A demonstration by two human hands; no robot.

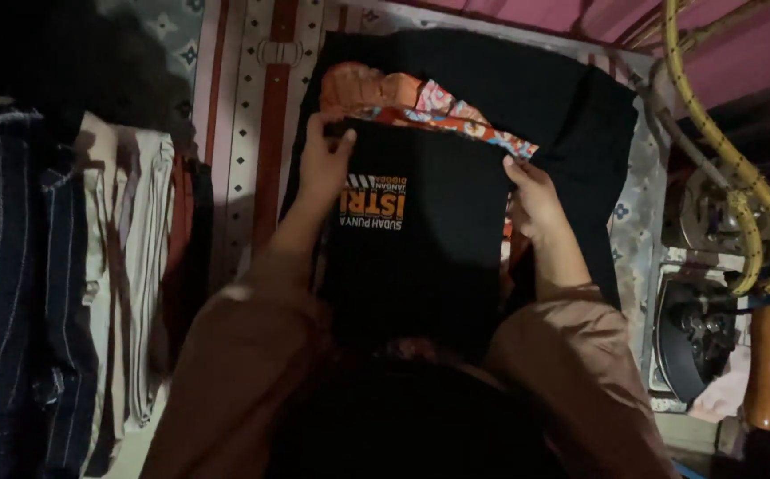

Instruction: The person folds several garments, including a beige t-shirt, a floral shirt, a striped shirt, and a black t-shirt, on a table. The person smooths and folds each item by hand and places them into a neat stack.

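Both hands grip a folded black cotton T-shirt with an orange and white print (pixel 416 239) by its far corners. The left hand (pixel 324 164) pinches the far-left corner, the right hand (pixel 534 200) the far-right, fingers closed on cloth. The shirt's long axis runs from the person outward, over a red-orange patterned cloth (pixel 420 102) and a larger spread black garment (pixel 571 115). Left of the shirt hang striped clothes (pixel 12 266); right of it sits an iron (pixel 700 333).

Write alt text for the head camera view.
Two hands, left hand and right hand, grip the top corners of a folded black printed shirt over black cloth and an orange patterned garment.
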